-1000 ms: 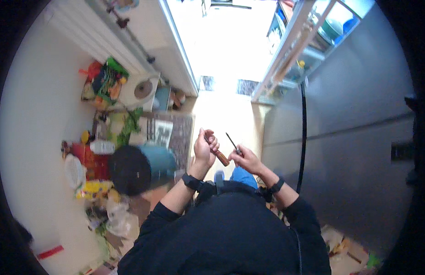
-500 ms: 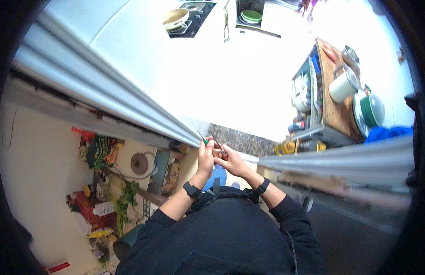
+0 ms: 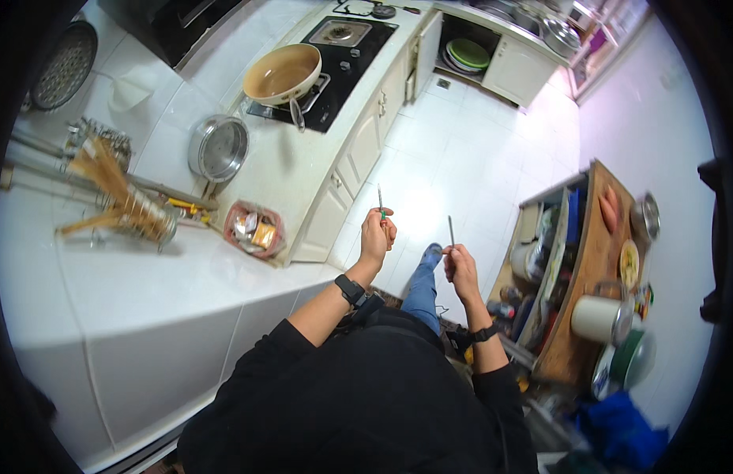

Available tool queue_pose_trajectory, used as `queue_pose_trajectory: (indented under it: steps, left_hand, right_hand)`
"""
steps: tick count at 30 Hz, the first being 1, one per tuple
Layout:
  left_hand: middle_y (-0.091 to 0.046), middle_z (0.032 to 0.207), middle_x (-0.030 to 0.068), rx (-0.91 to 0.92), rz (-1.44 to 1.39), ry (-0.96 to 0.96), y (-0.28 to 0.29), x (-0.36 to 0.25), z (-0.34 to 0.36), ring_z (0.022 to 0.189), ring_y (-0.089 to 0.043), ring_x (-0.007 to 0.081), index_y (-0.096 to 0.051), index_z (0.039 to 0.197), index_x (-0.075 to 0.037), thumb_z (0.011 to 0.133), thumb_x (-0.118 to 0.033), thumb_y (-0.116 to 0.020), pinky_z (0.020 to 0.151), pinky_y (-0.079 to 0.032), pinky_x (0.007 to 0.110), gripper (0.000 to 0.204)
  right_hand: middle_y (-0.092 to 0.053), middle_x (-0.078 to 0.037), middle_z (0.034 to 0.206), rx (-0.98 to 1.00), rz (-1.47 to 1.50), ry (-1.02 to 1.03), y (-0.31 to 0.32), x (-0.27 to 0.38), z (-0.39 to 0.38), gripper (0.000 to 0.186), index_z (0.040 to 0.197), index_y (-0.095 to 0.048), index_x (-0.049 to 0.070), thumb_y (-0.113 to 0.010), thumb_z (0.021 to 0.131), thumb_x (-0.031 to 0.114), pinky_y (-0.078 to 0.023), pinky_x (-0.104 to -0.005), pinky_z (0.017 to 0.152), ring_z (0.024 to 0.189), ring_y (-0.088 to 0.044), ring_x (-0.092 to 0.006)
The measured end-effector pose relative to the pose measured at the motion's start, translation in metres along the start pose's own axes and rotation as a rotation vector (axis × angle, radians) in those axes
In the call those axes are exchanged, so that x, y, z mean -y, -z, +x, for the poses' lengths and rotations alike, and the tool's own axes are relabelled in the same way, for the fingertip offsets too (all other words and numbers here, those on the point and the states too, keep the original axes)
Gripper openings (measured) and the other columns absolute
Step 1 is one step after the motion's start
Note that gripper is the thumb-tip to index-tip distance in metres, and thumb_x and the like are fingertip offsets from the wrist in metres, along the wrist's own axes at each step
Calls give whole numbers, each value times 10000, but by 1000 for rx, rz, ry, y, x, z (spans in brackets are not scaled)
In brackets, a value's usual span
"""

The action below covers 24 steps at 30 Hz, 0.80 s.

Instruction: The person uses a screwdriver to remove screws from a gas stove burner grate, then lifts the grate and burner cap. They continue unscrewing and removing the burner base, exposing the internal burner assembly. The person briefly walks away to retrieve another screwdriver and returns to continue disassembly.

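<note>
My left hand is closed round a screwdriver with a green part on its handle. The thin metal shaft points up and away from me. To its right, my right hand pinches a second slim tool with a dark metal shaft, which looks like another screwdriver; the fingers hide its handle. Both hands are held apart in front of my body, above the tiled floor, and touch nothing else. One of my legs is stretched forward between them.
On the left, a white counter carries a yellow pan on a black stove, a steel pot and a pink basket. At right stands a wooden-topped cabinet with a white jug. Far ahead, a low cupboard holds green dishes.
I have moved from the doorway into the kitchen. My hands, together before, are now apart, each with its tool, and one leg has come forward.
</note>
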State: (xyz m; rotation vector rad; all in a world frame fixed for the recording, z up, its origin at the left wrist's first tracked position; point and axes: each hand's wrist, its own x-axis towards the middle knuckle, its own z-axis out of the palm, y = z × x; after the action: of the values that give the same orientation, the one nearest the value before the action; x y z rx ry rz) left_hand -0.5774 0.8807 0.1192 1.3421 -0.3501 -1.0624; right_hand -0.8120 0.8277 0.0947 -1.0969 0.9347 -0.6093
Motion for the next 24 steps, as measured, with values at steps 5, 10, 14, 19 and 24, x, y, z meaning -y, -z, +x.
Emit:
queue_pose_trajectory:
  steps: [5, 10, 14, 19, 24]
  left_hand:
    - [-554, 699, 23, -191, 76, 80, -35, -20, 155, 541, -448, 80, -560, 1161, -50, 1035, -247, -375, 437, -329, 232, 299]
    - [-554, 692, 17, -367, 71, 36, -60, -56, 262, 545, -449, 69, -572, 1281, -39, 1067, -258, -466, 455, -346, 224, 324]
    - [-544, 680, 13, -488, -28, 80, -65, -74, 363, 539, -459, 81, -584, 1236, -38, 1044, -280, -501, 456, -352, 233, 320]
    - [-571, 789, 48, -584, -76, 74, -56, -60, 524, 634, -510, 126, -553, 1243, -16, 1000, -210, -512, 569, -421, 269, 314]
    - [-588, 983, 96, -757, 347, 19, -49, -43, 640, 870, -575, 215, -473, 1393, 40, 967, -113, -551, 835, -485, 344, 459]
  right_hand:
    - [-523, 20, 727, 62, -149, 38, 66, 44, 184, 280, 1229, -620, 16, -469, 1049, 169, -389, -225, 505, 555, -452, -58]
    - [-532, 20, 734, 235, -214, -86, 74, 119, 336, 284, 1283, -612, 38, -523, 1053, 179, -395, -222, 521, 574, -474, -50]
    - [-550, 16, 738, 306, -406, -78, 58, 166, 461, 272, 1262, -609, 27, -533, 1049, 177, -409, -244, 540, 586, -481, -62]
    - [-532, 25, 732, 321, -454, -114, 56, 188, 590, 274, 1266, -609, 38, -546, 1050, 194, -399, -246, 572, 617, -465, -57]
    - [-512, 37, 738, 362, -415, -218, 61, 187, 690, 249, 1251, -612, 46, -542, 1048, 172, -399, -237, 587, 643, -465, -54]
